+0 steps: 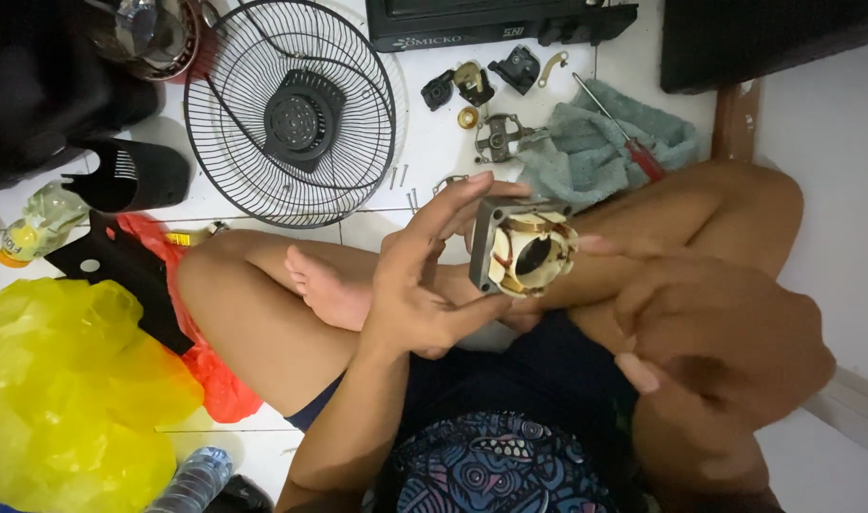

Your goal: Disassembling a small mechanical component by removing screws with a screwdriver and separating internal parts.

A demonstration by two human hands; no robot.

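Observation:
I sit cross-legged on a white tiled floor. My left hand [424, 275] holds a square fan motor stator [521, 249] with cream coil formers and copper windings, thumb under it and fingers along its left edge. My right hand [709, 332] is close to the camera, dark and blurred, its fingertips touching the motor's right side. The motor hangs above my knees.
A black wire fan guard [291, 114] lies on the floor ahead. Small motor parts and screws [481, 95] sit beside a grey-green cloth [595, 142] with a red-handled screwdriver [633, 147]. Yellow plastic bag [63, 389] and red bag [206, 370] lie left; a bottle [191, 480] lies near.

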